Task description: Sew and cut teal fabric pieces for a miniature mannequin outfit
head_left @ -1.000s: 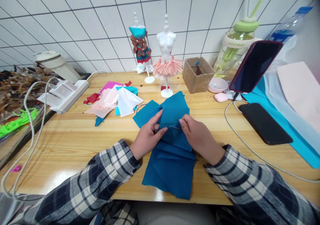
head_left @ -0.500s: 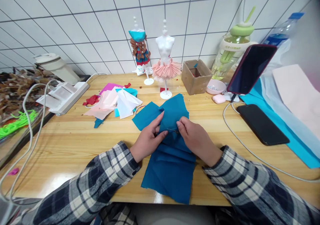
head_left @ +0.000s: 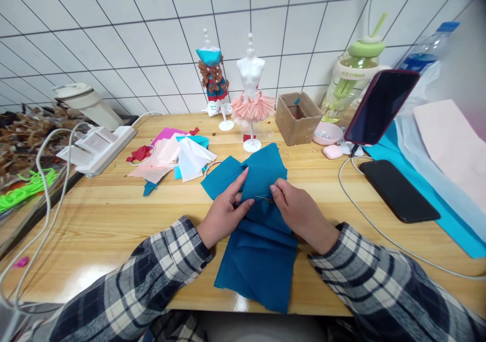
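Pinching blue fabric (head_left: pixel 266 175) w/ L hand (head_left: pixel 227 215); R hand (head_left: pixel 301 213) fingers closed on thin dark tool (head_left: pixel 265 199) over it

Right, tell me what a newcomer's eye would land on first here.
Probably the deep teal cloth, spread at the table's near edge between the left hand and the right hand. Next, likely the white mannequin in a ruffled peach skirt, standing just beyond it, with a second mannequin in turquoise, brown bows and red behind it to the left.
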The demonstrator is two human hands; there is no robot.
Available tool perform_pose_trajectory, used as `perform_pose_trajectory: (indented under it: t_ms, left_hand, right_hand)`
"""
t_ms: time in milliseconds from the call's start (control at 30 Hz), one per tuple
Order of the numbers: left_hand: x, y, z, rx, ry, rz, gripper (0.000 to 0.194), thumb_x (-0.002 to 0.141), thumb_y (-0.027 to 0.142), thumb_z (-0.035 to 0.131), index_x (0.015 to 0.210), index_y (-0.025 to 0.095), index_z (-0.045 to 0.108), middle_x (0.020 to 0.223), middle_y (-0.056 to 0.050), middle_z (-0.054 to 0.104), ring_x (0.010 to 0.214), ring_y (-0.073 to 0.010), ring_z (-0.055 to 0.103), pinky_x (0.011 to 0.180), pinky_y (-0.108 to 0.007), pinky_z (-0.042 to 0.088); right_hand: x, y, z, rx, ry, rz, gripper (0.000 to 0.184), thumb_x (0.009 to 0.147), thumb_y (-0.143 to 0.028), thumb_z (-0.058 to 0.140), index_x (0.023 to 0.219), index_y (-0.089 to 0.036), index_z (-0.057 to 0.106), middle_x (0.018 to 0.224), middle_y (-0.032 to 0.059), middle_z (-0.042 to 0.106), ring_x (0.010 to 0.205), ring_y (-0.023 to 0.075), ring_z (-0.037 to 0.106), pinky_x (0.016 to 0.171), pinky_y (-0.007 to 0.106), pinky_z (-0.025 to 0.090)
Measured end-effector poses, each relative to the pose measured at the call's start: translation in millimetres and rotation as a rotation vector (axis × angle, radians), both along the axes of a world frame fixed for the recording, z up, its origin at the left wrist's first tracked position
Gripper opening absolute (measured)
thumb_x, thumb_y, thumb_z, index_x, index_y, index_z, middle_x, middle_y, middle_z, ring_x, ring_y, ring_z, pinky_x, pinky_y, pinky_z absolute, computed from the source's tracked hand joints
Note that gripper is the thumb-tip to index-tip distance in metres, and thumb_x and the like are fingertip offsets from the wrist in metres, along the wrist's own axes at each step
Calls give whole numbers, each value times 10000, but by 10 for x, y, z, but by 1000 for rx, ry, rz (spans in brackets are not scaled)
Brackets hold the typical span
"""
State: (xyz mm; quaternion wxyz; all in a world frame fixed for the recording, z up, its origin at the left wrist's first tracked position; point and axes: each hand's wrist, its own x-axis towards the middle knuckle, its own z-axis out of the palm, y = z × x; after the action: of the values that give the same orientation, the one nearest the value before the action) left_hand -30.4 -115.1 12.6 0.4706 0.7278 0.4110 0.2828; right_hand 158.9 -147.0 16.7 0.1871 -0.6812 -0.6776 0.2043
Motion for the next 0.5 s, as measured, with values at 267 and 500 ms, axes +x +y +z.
perform_pose_trajectory:
  t_ms: [267,500]
  left_hand:
    - [-9,7,12,17,43,35,749,885,354,536,1502,176,150,553,90,272,514,-92,237,484,-187,267]
    - [-9,6,24,23,46,26,738,891,330,529,1503,183,142,567,90,249,520,-89,227,482,-185,247]
  right_hand:
    - [23,0,-10,1,2,-2,276,973,-401,269,783,-234,382,619,-23,492,552,146,459,520,256,196]
    - [19,3,-1,-5,-13,-10,272,971,-402,283,784,-233,385,618,-23,498,549,143,456,517,255,194]
